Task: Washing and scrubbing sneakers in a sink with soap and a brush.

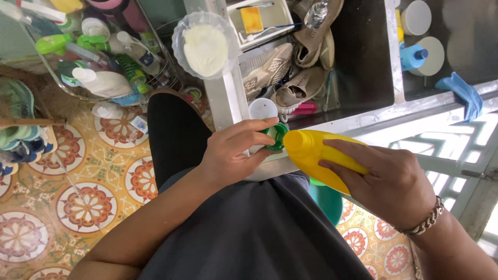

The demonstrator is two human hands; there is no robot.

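Head view: the right hand point(391, 181) wraps a yellow bottle point(316, 155) at centre frame, its base hidden by the palm. At its nine o'clock, the left hand point(233, 150) pinches a green cap point(277, 136), half covered by fingers. Shoes point(290, 78) fill the sink point(363, 62) at twelve.
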